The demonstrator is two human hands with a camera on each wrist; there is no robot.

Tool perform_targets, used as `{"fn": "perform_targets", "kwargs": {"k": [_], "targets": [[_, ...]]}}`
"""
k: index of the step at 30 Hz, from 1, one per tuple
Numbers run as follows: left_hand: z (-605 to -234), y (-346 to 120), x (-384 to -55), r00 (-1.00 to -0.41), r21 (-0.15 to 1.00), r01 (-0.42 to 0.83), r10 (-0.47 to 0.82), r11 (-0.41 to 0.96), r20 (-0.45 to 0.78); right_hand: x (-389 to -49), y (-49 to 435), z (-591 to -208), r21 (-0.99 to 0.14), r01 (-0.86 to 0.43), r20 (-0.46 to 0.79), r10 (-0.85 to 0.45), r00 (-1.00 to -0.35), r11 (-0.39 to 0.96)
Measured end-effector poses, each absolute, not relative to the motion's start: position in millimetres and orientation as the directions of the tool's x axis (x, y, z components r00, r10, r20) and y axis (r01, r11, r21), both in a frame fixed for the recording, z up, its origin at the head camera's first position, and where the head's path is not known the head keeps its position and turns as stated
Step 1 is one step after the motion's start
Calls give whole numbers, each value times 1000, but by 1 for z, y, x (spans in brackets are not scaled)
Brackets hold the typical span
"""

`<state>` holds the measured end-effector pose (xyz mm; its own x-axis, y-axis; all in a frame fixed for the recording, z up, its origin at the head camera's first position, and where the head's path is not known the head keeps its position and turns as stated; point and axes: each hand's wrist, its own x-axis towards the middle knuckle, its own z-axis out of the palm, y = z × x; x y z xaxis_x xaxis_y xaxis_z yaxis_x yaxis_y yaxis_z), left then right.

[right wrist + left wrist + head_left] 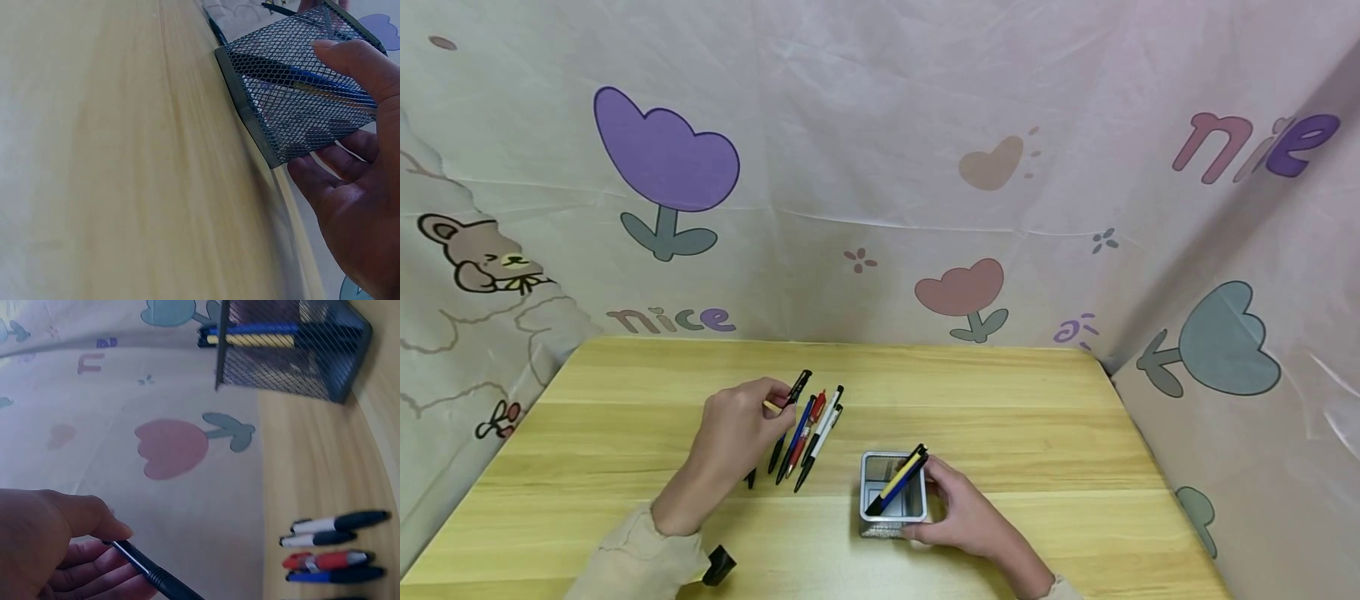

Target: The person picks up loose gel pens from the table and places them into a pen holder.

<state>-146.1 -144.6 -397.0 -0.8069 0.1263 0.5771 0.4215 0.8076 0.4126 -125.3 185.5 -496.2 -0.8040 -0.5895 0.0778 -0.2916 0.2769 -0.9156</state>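
The left hand pinches a black-ended pen between thumb and fingers, holding it tilted above a group of pens; a bit of yellow shows beside the fingers. The right hand grips the mesh pen cup from its right side – thumb on one wall, fingers round another. The cup stands upright on the worktop, to the right of the loose pens and nearer the person. Inside it, a yellow pen and a blue pen lean side by side, their black ends poking out over the rim.

The loose pens lie close together in a slanting row. Rightmost are two white pens with black lower parts, one just beside the other. Next come a red pen and a slim blue pen, then a darker pen partly covered by the left hand. One more black tip shows at the left wrist – the rest is hidden.

Behind the worktop hangs a pale cloth printed with tulips, a bear and the word "nice".
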Motion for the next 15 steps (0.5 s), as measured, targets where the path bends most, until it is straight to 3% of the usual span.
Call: {"fn": "perform_targets", "kwargs": {"k": [15], "targets": [[-379,-113,-134,-663,338,596,209,728,719,-126,186,-498,-918,-288,78,-588,-805,272]]}}
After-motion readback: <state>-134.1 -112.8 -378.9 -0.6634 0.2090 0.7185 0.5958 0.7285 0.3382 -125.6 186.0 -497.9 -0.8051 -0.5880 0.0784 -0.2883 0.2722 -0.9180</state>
